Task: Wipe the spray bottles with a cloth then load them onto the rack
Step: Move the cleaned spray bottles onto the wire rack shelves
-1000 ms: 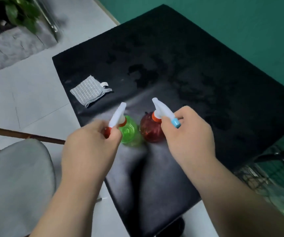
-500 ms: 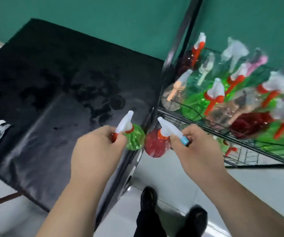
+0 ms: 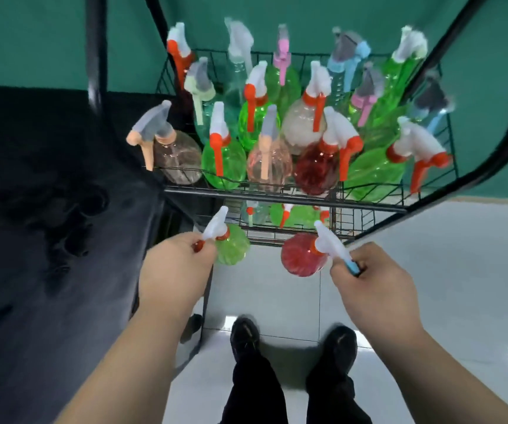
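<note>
I've the left grip (image 3: 176, 270) curled round the green bottle (image 3: 234, 249), right grip (image 3: 378, 289) round the red bottle (image 3: 298, 255), near the rack (image 3: 369, 206).

Seen from a head-worn camera, the wearer's left hand (image 3: 173, 270) and right hand (image 3: 375, 286) are bare, and both forearms are uncovered as far as the frame's lower edge. Black trousers (image 3: 252, 390) fall in soft folds onto a black left shoe (image 3: 244, 335) and right shoe (image 3: 339, 347), their rounded toes faintly glossy
</note>
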